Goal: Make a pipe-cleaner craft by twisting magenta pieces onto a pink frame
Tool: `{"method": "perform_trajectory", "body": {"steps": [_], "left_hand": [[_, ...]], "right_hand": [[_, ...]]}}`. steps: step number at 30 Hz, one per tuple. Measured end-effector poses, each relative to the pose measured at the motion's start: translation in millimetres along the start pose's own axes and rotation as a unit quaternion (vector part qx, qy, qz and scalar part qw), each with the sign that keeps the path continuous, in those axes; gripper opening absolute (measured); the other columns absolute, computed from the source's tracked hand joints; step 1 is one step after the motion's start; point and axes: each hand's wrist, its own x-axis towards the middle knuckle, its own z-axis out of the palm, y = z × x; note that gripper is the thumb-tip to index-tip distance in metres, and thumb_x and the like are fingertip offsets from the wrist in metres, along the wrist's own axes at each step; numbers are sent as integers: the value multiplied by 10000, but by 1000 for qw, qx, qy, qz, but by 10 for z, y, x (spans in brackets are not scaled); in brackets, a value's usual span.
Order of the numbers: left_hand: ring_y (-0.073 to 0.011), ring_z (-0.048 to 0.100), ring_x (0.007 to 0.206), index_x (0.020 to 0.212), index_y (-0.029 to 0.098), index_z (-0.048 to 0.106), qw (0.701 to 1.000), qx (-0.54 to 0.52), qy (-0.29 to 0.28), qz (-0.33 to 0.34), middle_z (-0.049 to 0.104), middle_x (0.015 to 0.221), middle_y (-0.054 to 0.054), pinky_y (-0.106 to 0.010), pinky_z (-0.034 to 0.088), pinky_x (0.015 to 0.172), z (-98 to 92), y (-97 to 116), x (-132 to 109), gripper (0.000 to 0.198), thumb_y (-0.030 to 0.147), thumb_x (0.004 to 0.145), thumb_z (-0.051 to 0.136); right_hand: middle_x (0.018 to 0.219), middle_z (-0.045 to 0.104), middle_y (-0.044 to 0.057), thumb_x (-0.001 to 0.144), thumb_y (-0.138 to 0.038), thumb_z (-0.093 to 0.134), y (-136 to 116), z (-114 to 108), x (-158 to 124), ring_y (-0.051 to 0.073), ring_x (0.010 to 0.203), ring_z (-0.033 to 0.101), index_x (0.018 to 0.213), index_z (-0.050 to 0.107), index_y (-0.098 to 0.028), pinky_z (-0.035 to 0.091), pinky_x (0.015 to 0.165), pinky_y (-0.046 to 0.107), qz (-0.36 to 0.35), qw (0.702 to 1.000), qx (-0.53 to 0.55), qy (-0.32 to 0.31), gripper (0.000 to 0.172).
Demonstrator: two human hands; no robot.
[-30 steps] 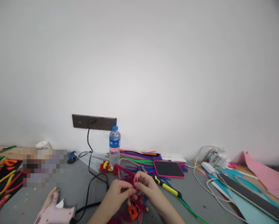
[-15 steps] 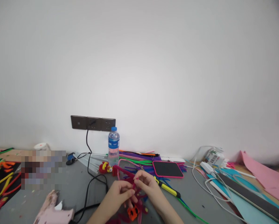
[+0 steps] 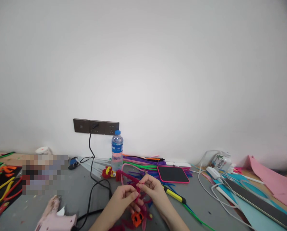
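Observation:
My left hand (image 3: 124,197) and my right hand (image 3: 151,189) meet low in the middle of the grey table (image 3: 206,205). Both pinch a dark red pipe cleaner (image 3: 136,189) between thumb and fingers, fingertips almost touching. Just below them sits a small orange and red pipe-cleaner figure (image 3: 136,218), partly hidden by my left hand. A pink pipe-cleaner loop (image 3: 126,166) lies right behind my hands.
A pink glue gun (image 3: 53,218) lies at the front left with its black cord (image 3: 92,189) running to the wall socket (image 3: 96,126). A water bottle (image 3: 117,150), coloured pipe cleaners (image 3: 143,163), a pink-edged phone (image 3: 173,174), a yellow knife (image 3: 174,196) and white cables (image 3: 215,189) surround them.
My hands have barely shifted; the fingers keep working the dark red pipe cleaner, with the right fingertips a little closer to the left. The view moved slightly.

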Motion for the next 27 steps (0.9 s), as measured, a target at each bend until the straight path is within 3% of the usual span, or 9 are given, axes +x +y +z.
{"method": "perform_trajectory", "body": {"steps": [12,18,22,27], "left_hand": [[-138,623,489,723,152,582,998,30,25,56,734,635,-79,-205,362,461,-53,-14,25,476,625,720,633],[-91,512,385,681,137,611,999,30,1,28,705,560,-49,-203,348,443,-43,5,4,440,569,685,694],[-99,542,415,686,124,632,999,15,-40,0,717,604,-68,-208,387,467,-30,15,-22,450,569,683,699],[-119,577,447,706,125,643,997,47,-62,13,721,612,-77,-208,375,471,-49,-1,-38,470,594,725,652]], "right_hand": [[591,603,-27,623,-443,821,-65,12,-3,129,549,553,682,609,-174,415,566,253,-4,1000,8,7,348],[605,584,-42,647,-430,811,-11,10,2,112,529,541,767,634,-176,404,532,231,-19,1000,7,-3,333],[554,585,-50,642,-459,804,-30,22,-10,106,457,537,760,602,-179,403,481,222,12,999,18,-26,364],[550,610,-30,631,-468,804,-79,36,-29,97,453,521,686,586,-176,403,476,215,27,999,-5,-32,369]]}}
